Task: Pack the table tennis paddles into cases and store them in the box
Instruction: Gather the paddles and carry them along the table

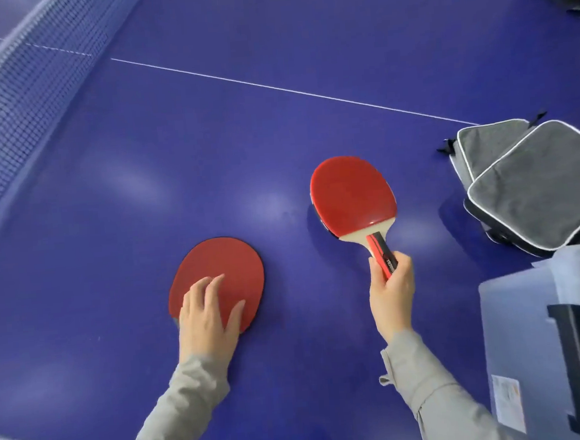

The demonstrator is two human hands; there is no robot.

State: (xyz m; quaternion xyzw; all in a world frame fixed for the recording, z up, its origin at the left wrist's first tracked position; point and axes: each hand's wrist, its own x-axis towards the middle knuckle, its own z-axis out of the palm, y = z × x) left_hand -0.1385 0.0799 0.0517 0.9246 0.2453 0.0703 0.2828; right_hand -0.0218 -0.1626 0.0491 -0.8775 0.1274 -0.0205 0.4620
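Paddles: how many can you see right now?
2. One paddle is held by its handle in the right hand; the other paddle lies flat on the table under the left hand.

Illumination is bright and even. Soft glare patches mark the blue table surface (207, 139). Shadows are faint. Wide-angle distortion bends the net (14, 77); the storage box (547, 339) appears slightly motion-blurred.
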